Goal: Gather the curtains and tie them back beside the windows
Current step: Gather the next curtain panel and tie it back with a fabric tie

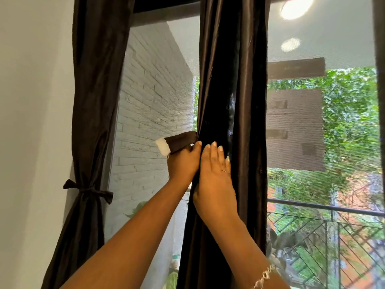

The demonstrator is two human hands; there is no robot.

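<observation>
Curtain (245, 90) hangs gathered between the two window panes (158, 90); left hand (183, 163) pinches its tie-back strap (179, 141), right hand (214, 174) presses flat, fingers straight. Slippery folds may spill if that pressure eases.

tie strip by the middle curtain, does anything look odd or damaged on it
The tie strip, pinched by the left hand, ends in a white patch with a loose thread hanging, unlike the all-dark tie on the left curtain. Nothing else stands out.

White brick wall (150, 105), balcony railing (325, 207), green trees (352, 122)
</observation>
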